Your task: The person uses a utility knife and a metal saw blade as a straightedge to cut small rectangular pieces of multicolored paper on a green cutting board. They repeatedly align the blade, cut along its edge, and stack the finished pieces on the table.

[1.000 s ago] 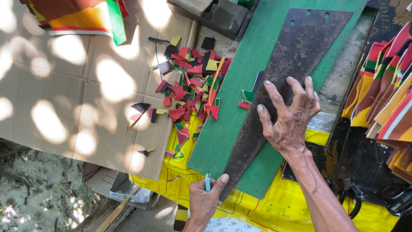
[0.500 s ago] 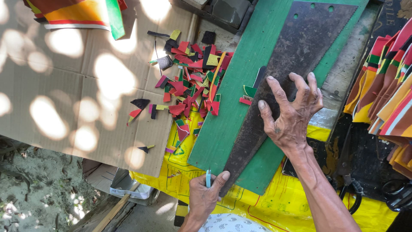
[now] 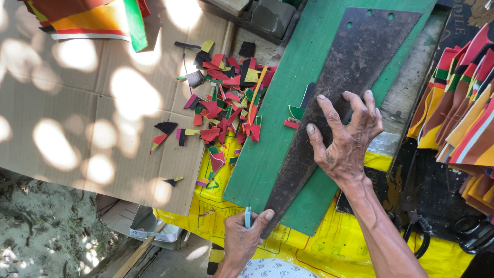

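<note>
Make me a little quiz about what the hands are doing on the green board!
1. True or false: the right hand presses flat on the dark saw blade.
2. What does the left hand hold? A) scissors B) a thin blue-handled tool C) a hammer
3. Fill in: the coloured scraps lie beside the green board, partly on the ____.

Key: 1 true; 2 B; 3 cardboard.
</note>
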